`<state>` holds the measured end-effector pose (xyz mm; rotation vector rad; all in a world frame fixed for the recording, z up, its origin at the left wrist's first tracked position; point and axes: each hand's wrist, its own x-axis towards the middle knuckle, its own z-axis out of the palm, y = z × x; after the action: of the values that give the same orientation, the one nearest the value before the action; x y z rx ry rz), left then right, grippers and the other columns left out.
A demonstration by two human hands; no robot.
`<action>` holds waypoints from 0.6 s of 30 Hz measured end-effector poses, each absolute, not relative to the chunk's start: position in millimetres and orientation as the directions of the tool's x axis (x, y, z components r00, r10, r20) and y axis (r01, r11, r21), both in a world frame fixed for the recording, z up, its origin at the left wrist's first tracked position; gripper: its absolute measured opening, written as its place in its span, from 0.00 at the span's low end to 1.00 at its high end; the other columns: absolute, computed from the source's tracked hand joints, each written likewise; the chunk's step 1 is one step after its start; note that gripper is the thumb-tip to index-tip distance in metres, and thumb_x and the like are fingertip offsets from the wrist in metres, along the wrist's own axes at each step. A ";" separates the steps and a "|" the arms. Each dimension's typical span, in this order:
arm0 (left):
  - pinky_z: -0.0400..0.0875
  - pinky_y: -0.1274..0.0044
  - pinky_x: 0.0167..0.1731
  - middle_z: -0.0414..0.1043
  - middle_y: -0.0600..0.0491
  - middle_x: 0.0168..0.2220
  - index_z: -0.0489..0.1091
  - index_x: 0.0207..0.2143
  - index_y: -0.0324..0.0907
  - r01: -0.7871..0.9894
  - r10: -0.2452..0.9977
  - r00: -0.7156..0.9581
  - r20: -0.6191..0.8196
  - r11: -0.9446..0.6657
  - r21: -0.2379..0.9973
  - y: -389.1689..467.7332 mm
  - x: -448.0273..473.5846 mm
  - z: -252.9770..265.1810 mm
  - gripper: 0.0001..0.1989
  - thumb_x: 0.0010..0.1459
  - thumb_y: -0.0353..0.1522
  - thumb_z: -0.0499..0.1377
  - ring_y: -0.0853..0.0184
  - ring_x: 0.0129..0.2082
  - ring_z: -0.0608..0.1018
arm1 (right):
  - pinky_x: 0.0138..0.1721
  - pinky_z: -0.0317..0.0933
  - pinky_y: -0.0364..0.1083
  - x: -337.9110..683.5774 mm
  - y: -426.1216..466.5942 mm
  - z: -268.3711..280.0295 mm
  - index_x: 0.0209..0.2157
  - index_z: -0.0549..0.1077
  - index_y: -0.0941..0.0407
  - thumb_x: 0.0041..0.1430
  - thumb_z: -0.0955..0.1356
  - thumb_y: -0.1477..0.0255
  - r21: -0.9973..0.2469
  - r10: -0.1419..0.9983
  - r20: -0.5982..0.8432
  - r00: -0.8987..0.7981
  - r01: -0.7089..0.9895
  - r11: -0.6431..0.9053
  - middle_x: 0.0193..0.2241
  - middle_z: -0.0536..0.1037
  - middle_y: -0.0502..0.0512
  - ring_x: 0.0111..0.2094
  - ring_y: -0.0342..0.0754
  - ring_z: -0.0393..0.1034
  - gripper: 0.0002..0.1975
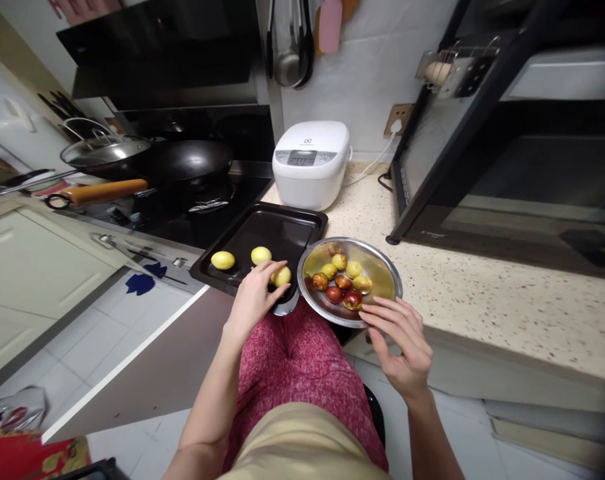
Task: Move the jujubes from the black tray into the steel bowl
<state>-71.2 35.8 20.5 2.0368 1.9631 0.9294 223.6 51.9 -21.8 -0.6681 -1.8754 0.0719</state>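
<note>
A black baking tray [282,230] holds pale yellow-green fruits that look like jujubes, one on the left [223,260] and another [261,255] near the middle. My left hand [255,293] reaches over the tray's near edge, thumb and fingers closed around a third jujube [281,277]. To the right, a steel bowl [390,263] contains several glossy jujubes, some yellow-green, others mottled red-brown [352,300]. At the bowl's near right rim is my right hand [402,340], its fingers stretched out and apart, fingertips over the rim, holding nothing.
Behind the tray stands a white rice cooker [311,167]. A wok [187,160] and a lidded pan [105,150] sit on the black stove at left. A dark oven [522,193] rises from the speckled counter [482,287] at right. A drawer panel [147,360] juts out below the tray.
</note>
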 end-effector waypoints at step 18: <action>0.74 0.66 0.57 0.73 0.46 0.56 0.71 0.55 0.42 0.681 0.891 0.186 0.414 -0.421 0.600 69.5 4.0 45.5 0.18 0.63 0.29 0.66 0.57 0.54 0.78 | 0.54 0.67 0.61 223.5 49.7 -23.6 0.44 0.80 0.51 0.62 0.69 0.82 -0.371 0.486 0.850 -0.204 0.424 0.826 0.40 0.84 0.54 0.48 0.55 0.79 0.14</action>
<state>4.0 69.5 45.5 2.1844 1.4981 1.0700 223.5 49.7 -23.6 -0.6925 -1.8290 0.0654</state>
